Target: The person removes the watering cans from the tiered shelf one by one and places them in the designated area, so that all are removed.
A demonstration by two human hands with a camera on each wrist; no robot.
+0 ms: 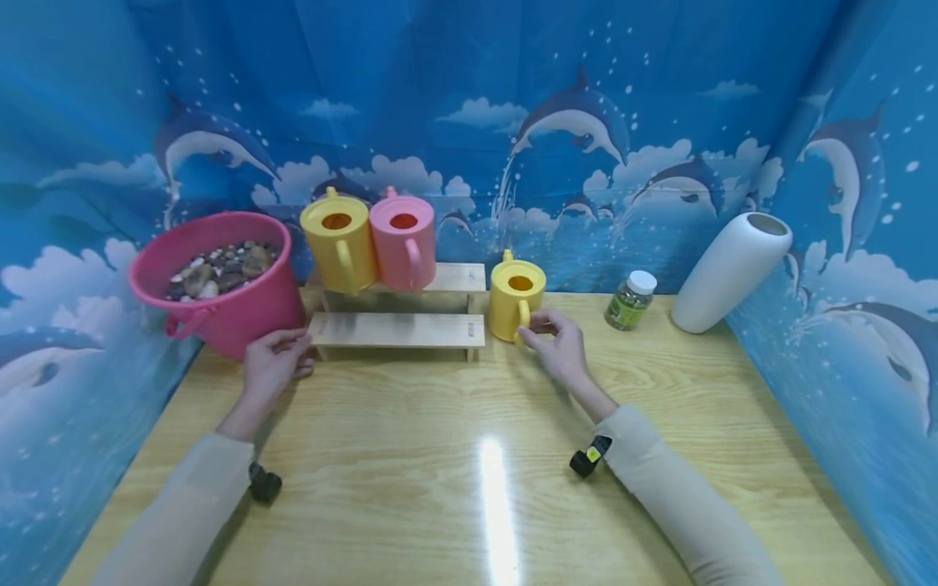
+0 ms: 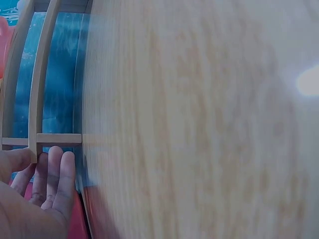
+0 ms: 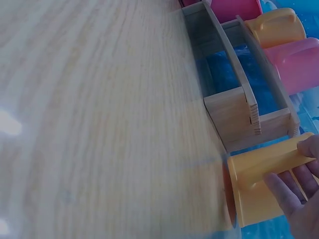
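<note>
A yellow, cylindrical watering can with a loop handle (image 1: 507,303) is upright just beside the right end of a two-step, pale wooden rack (image 1: 396,330); the right hand (image 1: 560,346) grasps its handle. The left hand (image 1: 273,366) pinches the lower step's left end. A second yellow can (image 1: 327,244) and a pink one (image 1: 399,252) stand on the upper step. Left of the rack is a deep-pink plastic bucket of pebbles (image 1: 252,321); farther right, a white-lidded clear jar (image 1: 628,303) stands near a tall white vase (image 1: 721,277).

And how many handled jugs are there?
3: a yellow jug and a pink jug on the upper wooden shelf, and another yellow jug to the right, its handle held by the right hand.
</note>
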